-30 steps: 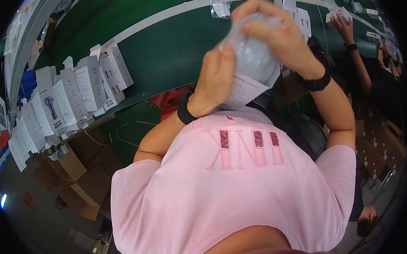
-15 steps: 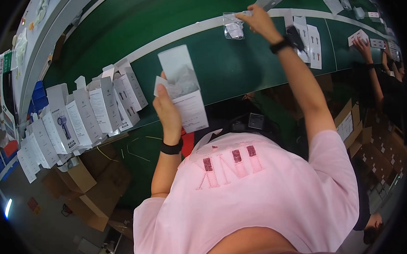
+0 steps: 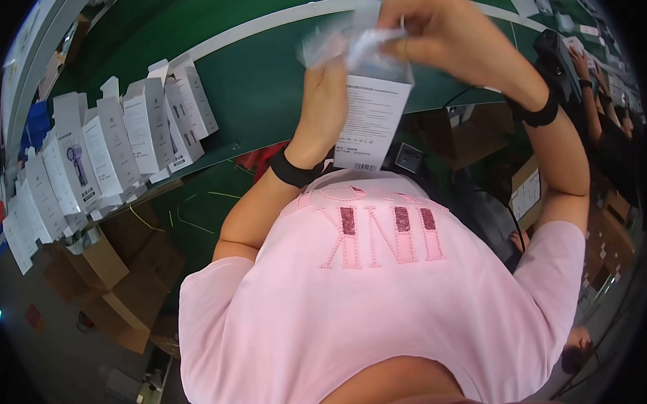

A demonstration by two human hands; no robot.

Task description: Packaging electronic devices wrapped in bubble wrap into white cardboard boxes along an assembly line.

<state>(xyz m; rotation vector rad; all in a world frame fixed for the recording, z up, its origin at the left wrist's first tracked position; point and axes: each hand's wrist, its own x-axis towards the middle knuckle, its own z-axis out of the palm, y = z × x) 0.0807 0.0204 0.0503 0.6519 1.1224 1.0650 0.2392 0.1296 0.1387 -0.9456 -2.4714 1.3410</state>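
Centrally, white carton (image 3: 373,120) sits before your chest, over the near edge of the green table (image 3: 260,82), printed panel toward you, mouth at the far end, presumably so both hands reach it. Your left hand (image 3: 325,104) grips its left side, seemingly steadying it. Your right hand (image 3: 443,38) pinches clear plastic (image 3: 364,50), motion-blurred, at the mouth. Left: row of white cartons (image 3: 112,153), flaps raised, packed side by side, likely for easy reach. Near left, below: open brown boxes (image 3: 102,262). Far right: co-worker's hand (image 3: 579,62).

Green worktable (image 3: 268,89), dim grey floor (image 3: 63,361)
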